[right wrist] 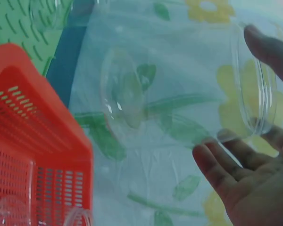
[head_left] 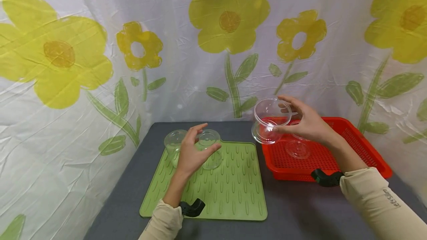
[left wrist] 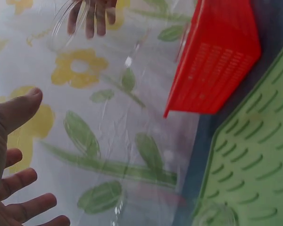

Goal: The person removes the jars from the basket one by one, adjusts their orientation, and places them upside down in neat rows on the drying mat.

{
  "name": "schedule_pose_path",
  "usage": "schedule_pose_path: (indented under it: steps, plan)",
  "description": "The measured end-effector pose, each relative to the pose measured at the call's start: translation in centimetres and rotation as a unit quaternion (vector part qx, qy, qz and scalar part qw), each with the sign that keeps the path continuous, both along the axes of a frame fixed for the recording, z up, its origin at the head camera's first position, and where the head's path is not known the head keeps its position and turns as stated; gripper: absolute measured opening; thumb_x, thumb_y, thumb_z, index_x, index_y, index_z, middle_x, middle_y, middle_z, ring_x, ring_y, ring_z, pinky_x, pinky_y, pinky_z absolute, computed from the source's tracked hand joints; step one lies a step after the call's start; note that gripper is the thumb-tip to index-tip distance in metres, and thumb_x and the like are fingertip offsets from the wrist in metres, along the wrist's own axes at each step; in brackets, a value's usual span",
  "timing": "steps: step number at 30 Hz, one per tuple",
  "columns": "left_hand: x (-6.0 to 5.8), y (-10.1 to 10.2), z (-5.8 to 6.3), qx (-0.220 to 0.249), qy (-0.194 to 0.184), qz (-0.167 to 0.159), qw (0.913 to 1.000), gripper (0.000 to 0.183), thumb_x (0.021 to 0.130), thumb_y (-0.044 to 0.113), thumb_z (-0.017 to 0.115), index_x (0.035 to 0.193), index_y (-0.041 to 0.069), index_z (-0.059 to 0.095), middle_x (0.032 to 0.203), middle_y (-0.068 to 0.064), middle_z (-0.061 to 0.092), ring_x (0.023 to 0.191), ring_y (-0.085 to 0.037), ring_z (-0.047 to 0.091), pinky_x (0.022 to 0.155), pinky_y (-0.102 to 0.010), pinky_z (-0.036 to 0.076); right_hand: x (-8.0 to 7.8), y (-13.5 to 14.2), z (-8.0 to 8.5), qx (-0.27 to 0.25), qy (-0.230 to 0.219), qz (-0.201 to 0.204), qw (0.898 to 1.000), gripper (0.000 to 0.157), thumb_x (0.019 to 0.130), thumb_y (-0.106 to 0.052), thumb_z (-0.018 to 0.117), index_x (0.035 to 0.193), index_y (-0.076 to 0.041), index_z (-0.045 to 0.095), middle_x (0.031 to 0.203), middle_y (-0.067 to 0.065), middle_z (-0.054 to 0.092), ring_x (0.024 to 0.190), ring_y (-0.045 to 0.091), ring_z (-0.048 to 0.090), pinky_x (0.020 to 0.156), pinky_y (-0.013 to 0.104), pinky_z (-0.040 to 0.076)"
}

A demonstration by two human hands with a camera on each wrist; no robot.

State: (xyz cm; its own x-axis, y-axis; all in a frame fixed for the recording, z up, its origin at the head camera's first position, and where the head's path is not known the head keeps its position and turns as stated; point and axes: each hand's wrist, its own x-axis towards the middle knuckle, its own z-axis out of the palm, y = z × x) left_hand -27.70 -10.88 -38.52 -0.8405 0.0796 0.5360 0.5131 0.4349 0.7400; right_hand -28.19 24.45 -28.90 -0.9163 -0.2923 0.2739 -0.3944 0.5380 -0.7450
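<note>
My right hand (head_left: 308,123) grips a clear plastic jar (head_left: 269,113) by its ringed rim, thumb on one side and fingers on the other. The jar is tilted in the air at the left end of the red basket (head_left: 277,173). Seen from the right wrist, the rim end is in the fingers and the round base (right wrist: 122,96) points away. My left hand (head_left: 193,155) is raised over the green mat (head_left: 233,192), its fingers spread and nothing between them. Behind it, two clear jars (head_left: 212,155) stand on the mat, the left one partly hidden by the hand.
Inside the basket, on the right of the dark table (head_left: 123,195), lies at least one more clear jar (head_left: 298,149). A white curtain (head_left: 173,66) with yellow flowers hangs close behind the table and along its sides. Each wrist wears a black camera mount (head_left: 192,208).
</note>
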Motion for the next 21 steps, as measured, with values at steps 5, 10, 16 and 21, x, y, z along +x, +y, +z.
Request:
schedule_pose_path:
  steps: [5, 10, 16, 21]
  plan:
    - [0.0, 1.3, 0.8, -0.012, -0.025, -0.040, 0.9988, 0.080, 0.076, 0.029, 0.092, 0.146, 0.026, 0.054, 0.146, -0.003, 0.055, 0.134, -0.033, 0.052, 0.110, -0.056, 0.047, -0.1, -1.0, -0.4, 0.013, -0.010, 0.047, 0.999, 0.092, 0.080, -0.026, 0.089, 0.157, -0.031, 0.038, 0.147, 0.012, 0.054, 0.130, 0.032, 0.057, 0.098, 0.051, 0.052]
    - [0.2, 2.5, 1.8, -0.041, -0.068, -0.080, 0.9936, 0.091, 0.073, 0.032, 0.094, 0.151, 0.031, 0.048, 0.153, 0.000, 0.049, 0.139, -0.031, 0.050, 0.112, -0.052, 0.047, 0.0, -2.2, -0.9, 0.032, -0.014, 0.087, 0.996, 0.095, 0.078, -0.030, 0.091, 0.156, -0.032, 0.038, 0.146, 0.006, 0.056, 0.131, 0.028, 0.055, 0.103, 0.053, 0.048]
    - [0.4, 3.7, 2.7, -0.077, -0.107, -0.103, 0.9859, 0.101, 0.069, 0.040, 0.095, 0.155, 0.032, 0.041, 0.156, 0.000, 0.047, 0.135, -0.028, 0.055, 0.105, -0.050, 0.052, 0.3, -3.8, -1.4, 0.045, -0.022, 0.105, 0.993, 0.096, 0.075, -0.036, 0.093, 0.155, -0.035, 0.040, 0.152, 0.001, 0.050, 0.134, 0.027, 0.052, 0.105, 0.059, 0.048]
    - [0.4, 4.2, 2.8, -0.080, -0.118, -0.126, 0.9817, 0.106, 0.070, 0.036, 0.095, 0.158, 0.026, 0.037, 0.156, -0.002, 0.047, 0.136, -0.030, 0.055, 0.103, -0.054, 0.053, 0.6, -4.8, -1.8, 0.044, -0.024, 0.124, 0.991, 0.097, 0.074, -0.034, 0.093, 0.155, -0.036, 0.039, 0.153, 0.001, 0.049, 0.133, 0.030, 0.053, 0.100, 0.056, 0.050]
